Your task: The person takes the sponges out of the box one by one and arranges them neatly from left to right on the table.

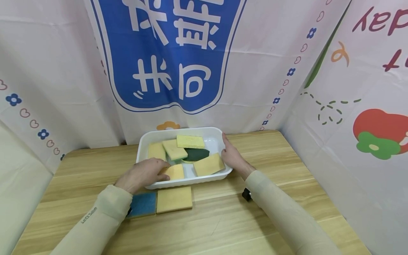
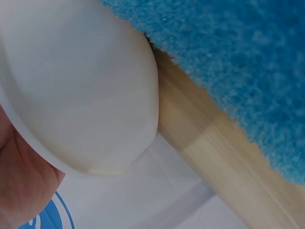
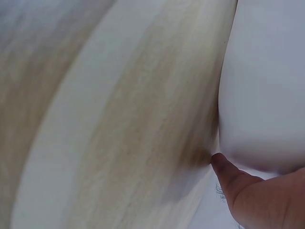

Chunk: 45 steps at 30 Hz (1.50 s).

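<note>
A white plastic tray (image 1: 216, 136) sits near the table's back edge with several yellow sponges inside. My left hand (image 1: 143, 173) reaches over its left front corner, thumb and fingers about the end of a small yellow sponge (image 1: 176, 172). At the right end, my right hand (image 1: 234, 156) grips the tray's rim; in the right wrist view a finger (image 3: 231, 179) lies along the tray's outer wall (image 3: 262, 95). Also in the tray are a dark green-faced sponge (image 1: 197, 154), a bright yellow sponge (image 1: 190, 141) and a tilted yellow sponge (image 1: 208, 164).
Just in front of the tray, a blue-faced sponge (image 1: 143, 204) and a yellow sponge (image 1: 174, 199) lie side by side on the wooden table (image 1: 216, 219). Behind the table hangs a printed white cloth (image 1: 255, 71), and another stands along the right side.
</note>
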Each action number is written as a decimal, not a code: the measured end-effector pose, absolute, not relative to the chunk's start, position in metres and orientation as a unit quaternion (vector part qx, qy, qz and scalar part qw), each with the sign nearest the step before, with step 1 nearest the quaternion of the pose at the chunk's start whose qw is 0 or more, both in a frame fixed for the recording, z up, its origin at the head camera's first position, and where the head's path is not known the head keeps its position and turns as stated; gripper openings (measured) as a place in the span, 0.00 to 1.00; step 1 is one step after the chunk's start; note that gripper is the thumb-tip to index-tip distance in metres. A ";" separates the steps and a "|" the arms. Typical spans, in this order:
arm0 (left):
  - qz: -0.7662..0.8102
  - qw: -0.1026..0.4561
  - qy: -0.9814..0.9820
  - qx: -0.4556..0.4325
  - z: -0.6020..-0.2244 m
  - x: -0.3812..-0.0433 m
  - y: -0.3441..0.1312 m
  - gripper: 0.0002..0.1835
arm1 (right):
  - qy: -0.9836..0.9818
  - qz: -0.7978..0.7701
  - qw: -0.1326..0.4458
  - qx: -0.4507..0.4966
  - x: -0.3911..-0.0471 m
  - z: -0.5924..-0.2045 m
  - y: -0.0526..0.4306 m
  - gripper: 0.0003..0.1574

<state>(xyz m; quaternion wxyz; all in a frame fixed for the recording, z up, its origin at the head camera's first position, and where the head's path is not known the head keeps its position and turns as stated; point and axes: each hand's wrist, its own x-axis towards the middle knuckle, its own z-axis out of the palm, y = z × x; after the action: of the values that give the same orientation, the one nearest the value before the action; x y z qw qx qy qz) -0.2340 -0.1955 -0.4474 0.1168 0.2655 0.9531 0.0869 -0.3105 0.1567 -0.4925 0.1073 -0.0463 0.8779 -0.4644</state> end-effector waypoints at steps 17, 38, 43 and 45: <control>0.128 0.089 0.950 0.272 -0.436 -0.228 -0.196 0.17 | 0.881 -0.458 0.109 -0.046 -0.312 -0.495 0.158 0.51; 0.207 0.066 0.935 0.281 -0.434 -0.232 -0.199 0.12 | 0.883 -0.455 0.108 -0.048 -0.312 -0.494 0.158 0.52; 0.209 0.023 0.934 0.290 -0.432 -0.228 -0.196 0.11 | 0.884 -0.453 0.109 -0.047 -0.312 -0.495 0.158 0.52; 0.210 -0.001 0.932 0.296 -0.430 -0.225 -0.195 0.11 | 0.883 -0.454 0.108 -0.048 -0.312 -0.495 0.158 0.52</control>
<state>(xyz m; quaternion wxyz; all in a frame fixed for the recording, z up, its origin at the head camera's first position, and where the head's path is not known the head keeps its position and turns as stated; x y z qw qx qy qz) -0.2253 -0.1953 -0.4302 -0.0013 0.2960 0.9318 0.2099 -0.3122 0.1576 -0.4950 0.1085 -0.0476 0.8833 -0.4536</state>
